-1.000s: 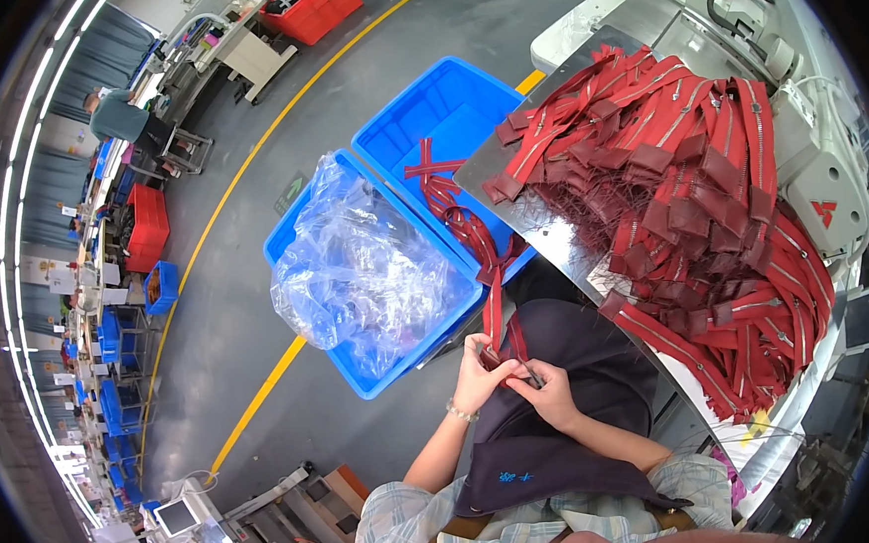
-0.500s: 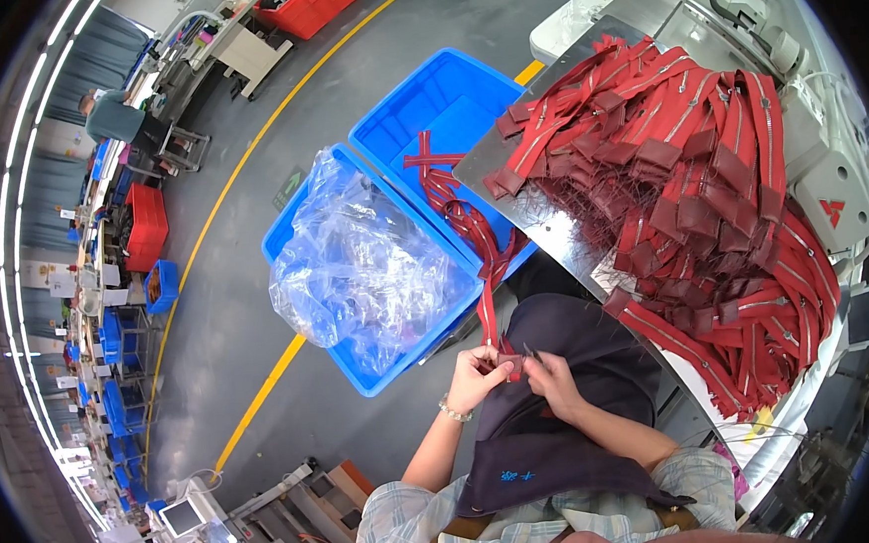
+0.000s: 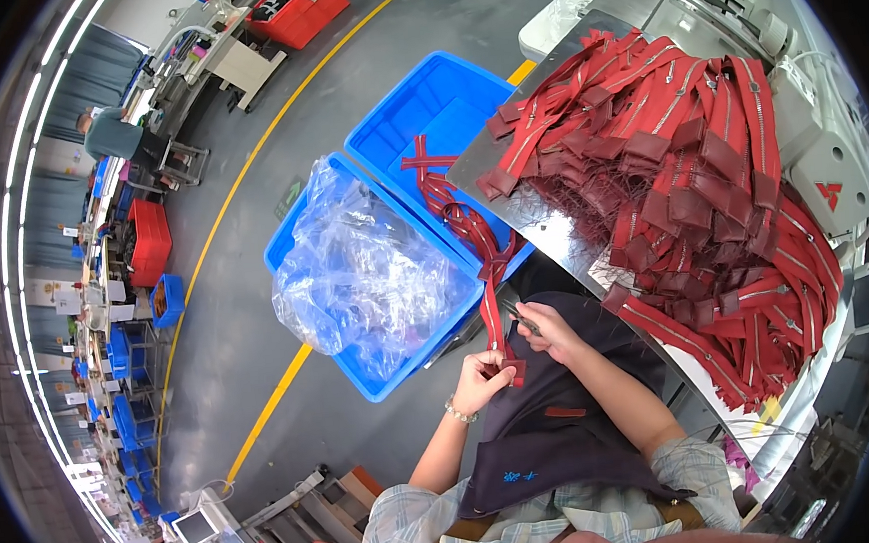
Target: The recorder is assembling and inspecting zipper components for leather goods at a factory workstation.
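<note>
red zipper strip [image 3: 494, 313] | pinched: left hand [image 3: 483, 378] | beside: blue bin [image 3: 375, 275]

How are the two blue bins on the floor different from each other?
The nearer blue bin is filled with a crumpled clear plastic bag; the farther blue bin has no bag and shows its bare blue bottom.

The farther bin holds only a chain of red zipper strips, which leads up to the person's hands; no such strips show in the nearer bin.

Both are blue, rectangular and side by side.
</note>
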The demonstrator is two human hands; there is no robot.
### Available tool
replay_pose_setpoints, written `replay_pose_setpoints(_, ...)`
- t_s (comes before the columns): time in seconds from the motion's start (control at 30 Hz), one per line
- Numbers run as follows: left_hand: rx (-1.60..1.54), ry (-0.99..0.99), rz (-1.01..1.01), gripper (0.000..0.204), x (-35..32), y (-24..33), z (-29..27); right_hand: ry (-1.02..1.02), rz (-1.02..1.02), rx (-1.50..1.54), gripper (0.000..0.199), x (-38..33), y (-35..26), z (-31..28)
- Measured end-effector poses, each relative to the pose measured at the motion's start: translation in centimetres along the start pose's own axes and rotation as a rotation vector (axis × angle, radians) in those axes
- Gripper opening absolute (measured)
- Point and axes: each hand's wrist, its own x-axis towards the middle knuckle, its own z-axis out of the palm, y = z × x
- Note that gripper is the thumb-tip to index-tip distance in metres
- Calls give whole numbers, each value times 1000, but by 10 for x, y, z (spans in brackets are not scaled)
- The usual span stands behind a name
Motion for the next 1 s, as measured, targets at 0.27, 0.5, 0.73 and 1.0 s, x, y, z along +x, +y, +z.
replay_pose_setpoints(0.27, 39, -5, -7, 16, -1, -8, -2, -63, -32, 53, 26, 7, 1, 3)
replay_pose_setpoints(0.5, 163, -17, 216, 14, -5, 13, -8, -9, -149, 193, 21, 0, -5, 4)
replay_pose_setpoints(0.73, 408, -171, 337, 15, -13, 47, 0, 73, -164, 34, 23, 2, -7, 13)
replay_pose_setpoints(1.0, 353, -236, 290, 15, -15, 44, 4, 224, -125, 60, 34, 24, 7, 20)
